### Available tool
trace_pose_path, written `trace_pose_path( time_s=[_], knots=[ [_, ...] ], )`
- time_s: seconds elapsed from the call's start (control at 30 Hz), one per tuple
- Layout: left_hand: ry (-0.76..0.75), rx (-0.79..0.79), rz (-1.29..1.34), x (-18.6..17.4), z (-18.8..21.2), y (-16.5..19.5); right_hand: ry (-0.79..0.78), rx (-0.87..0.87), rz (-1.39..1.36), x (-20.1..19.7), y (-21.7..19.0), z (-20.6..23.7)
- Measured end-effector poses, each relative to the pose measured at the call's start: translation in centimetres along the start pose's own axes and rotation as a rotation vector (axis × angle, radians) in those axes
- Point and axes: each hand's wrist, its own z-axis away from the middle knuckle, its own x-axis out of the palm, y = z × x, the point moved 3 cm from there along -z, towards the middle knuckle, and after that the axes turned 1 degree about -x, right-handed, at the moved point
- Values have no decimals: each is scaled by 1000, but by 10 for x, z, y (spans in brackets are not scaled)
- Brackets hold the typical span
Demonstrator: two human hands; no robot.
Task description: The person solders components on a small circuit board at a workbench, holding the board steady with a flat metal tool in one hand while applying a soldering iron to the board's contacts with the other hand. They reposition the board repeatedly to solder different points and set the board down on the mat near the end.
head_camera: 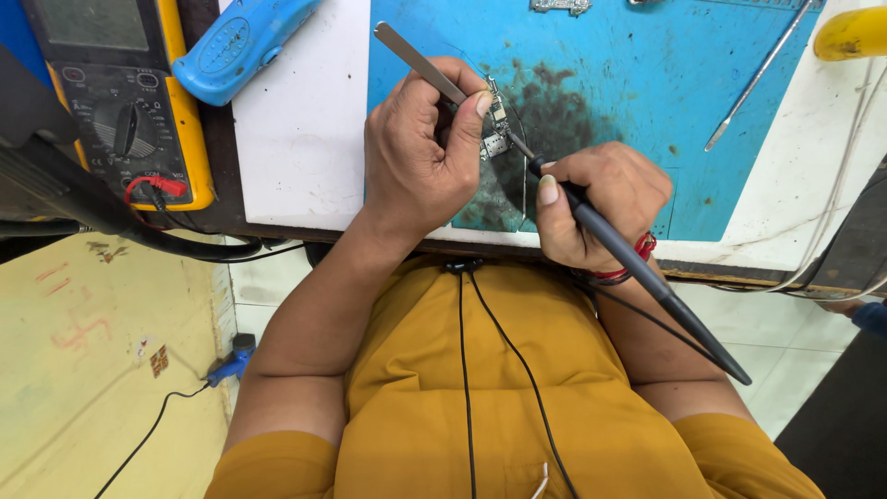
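My left hand (420,152) grips metal tweezers (416,58) whose tips press a small circuit board (496,129) onto the blue work mat (637,83). My right hand (605,199) holds a dark soldering iron (647,277) like a pen, its thin tip touching the small board from the right. The mat is stained black around the board. Both hands rest at the near edge of the white bench top (300,129).
A yellow multimeter (120,102) with a red plug lies at the left, beside a blue plastic tool (240,42). Another pair of tweezers (758,79) lies on the mat's right. A yellow object (850,32) sits at top right. Cables hang off the bench edge.
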Motion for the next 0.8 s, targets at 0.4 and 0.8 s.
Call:
trace_pose_path(
  time_s=[0.4,0.8],
  knots=[
    [6,1,11,0,0,1,-3,8,5,-1,1,1],
    [2,4,1,-1,0,0,-6,7,1,-1,1,1]
  ],
)
